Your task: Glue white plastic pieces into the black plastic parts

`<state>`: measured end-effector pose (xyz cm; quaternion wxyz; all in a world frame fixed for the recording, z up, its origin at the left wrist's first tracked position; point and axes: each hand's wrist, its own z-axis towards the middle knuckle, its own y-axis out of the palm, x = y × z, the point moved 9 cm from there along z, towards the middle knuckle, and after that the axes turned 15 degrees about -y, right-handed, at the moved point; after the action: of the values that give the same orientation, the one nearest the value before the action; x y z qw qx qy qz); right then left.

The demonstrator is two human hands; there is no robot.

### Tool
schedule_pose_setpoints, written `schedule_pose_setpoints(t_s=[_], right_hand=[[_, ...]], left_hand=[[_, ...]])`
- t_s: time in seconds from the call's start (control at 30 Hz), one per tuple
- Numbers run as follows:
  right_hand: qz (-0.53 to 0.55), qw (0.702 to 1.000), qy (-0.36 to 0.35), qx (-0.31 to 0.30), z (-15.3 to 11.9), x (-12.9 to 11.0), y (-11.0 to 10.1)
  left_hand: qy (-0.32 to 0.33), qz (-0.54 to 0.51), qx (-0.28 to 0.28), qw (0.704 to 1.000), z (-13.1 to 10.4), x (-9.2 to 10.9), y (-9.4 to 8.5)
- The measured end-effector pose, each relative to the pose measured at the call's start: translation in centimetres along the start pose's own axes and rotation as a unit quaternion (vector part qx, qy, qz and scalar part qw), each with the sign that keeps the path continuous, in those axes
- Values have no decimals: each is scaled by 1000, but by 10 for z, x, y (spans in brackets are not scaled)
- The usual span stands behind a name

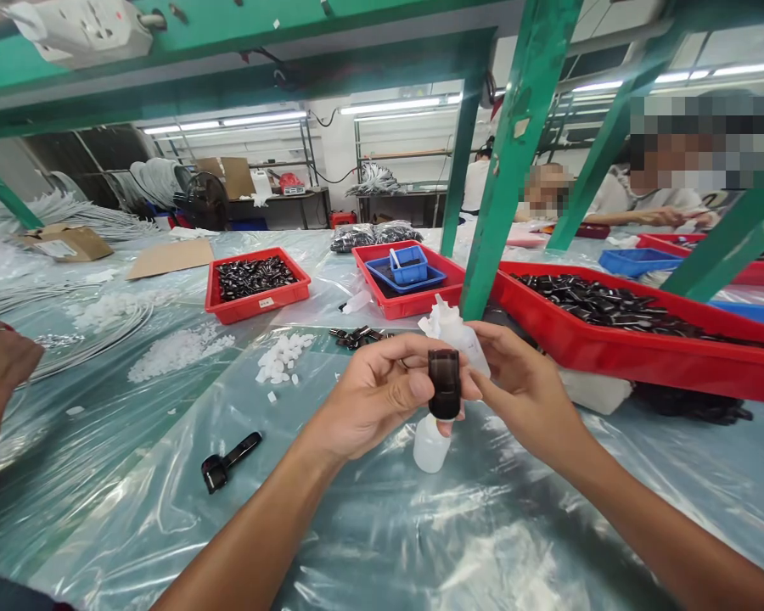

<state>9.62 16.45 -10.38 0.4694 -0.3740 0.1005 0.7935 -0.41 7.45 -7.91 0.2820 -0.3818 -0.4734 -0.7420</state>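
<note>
Far left, another person's hand over the plastic-covered table; if it reached across, it could catch the film and shift whatever lies on it. Right of that, a black part with a long arm lies alone near your left forearm; a low sweep of that arm could nudge it. Farther along, white bits in a loose heap, then a small pile of black parts; a brush from your left hand might scatter or mix them. Your left grip is closed on the dark glossy piece, thumb at its near side, above the table and roughly mid-view. Smooth surface, small hold: it could slip if the thumb eases or the piece is pushed off-centre. Just below, a small white container; a dropped piece might knock it. Piece itself: upright, short and blocky, brown-black, see-through-looking toward the top, darker and shiny lower down, bright glints along the bottom; far side hidden. Behind it, a white bottle beside your right hand, whose fingers curl in close; can't tell whether they pinch the piece, the bottle or neither. Careless finger movement there could tip the bottle.
</note>
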Motion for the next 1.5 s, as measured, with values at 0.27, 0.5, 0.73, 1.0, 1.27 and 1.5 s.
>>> schedule_pose_setpoints(t_s=[0.27,0.5,0.73,1.0,1.27,1.5], right_hand=[[-9,1000,-7,-4,0,1,-1],[-16,1000,6,1,-1,3,-1],[-16,1000,17,6,-3,8,-2],[-30,999,25,18,-3,8,-5],[-36,999,28,19,-3,11,-6],[-38,999,26,22,-2,11,-5]], left_hand=[[-8,14,9,1000,-4,0,-4],[-18,36,49,998,-2,2,-10],[-8,92,167,982,-4,5,-26],[24,89,233,968,-11,15,-39],[29,65,277,958,-15,17,-50],[26,59,289,955,-17,18,-52]])
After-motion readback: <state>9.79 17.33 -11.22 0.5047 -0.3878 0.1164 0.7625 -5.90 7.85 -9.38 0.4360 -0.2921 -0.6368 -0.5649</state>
